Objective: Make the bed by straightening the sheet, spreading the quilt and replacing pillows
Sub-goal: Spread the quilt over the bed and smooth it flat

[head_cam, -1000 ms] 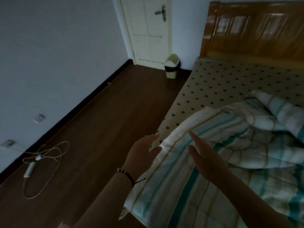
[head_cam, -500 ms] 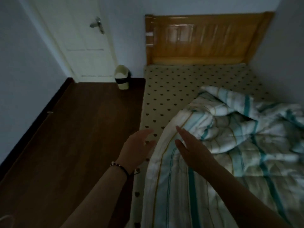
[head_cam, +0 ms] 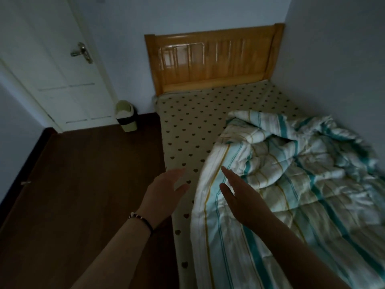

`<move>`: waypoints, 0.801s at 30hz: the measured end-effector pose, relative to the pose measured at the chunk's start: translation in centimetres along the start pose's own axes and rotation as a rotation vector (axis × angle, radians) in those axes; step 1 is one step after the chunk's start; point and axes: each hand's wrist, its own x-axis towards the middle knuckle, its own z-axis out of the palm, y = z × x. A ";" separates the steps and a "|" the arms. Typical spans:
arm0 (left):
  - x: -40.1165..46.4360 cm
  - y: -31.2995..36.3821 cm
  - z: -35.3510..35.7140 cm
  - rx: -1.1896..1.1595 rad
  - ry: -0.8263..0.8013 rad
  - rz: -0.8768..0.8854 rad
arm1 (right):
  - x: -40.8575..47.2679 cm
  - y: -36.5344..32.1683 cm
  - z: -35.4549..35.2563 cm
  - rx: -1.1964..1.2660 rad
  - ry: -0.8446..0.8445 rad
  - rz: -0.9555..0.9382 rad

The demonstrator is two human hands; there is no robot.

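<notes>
Dim room, glare on headboard (head_cam: 214, 59), wide-angle bend at edges, slight blur.

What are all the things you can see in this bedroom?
quilt: one, white with teal and yellow stripes, bunched on the right side of the bed
sheet: one, cream with small dark hearts, bare near the headboard and along the left edge
headboard: one, glossy orange-brown wood, at the far end of the bed
door: one, white, shut, far left, with a metal handle
bin: one, pale green with a dark band, on the floor between door and bed
floor: dark brown wood, left of the bed
walls: pale, behind and right of the bed
pillows: none in view
bracelet: one, dark beads, on the left wrist
left hand: open, over the bed's left edge
right hand: open, over the quilt's near edge
</notes>
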 end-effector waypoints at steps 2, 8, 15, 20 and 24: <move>1.0 -0.7 -0.1 -0.027 0.005 -0.008 | 1.1 -0.2 0.6 -0.020 0.020 0.015; 4.1 -4.8 -1.4 -0.084 -0.054 -0.001 | 5.0 -2.9 3.8 -0.012 0.076 0.117; 9.1 -15.1 -5.1 -0.102 -0.179 0.116 | 11.9 -5.3 12.9 -0.069 0.116 0.329; 13.0 -20.6 -7.9 -0.068 -0.237 0.148 | 15.5 -7.7 17.9 -0.051 0.136 0.484; 16.4 -22.5 -8.3 -0.084 -0.298 0.148 | 17.7 -8.9 20.3 -0.052 0.153 0.544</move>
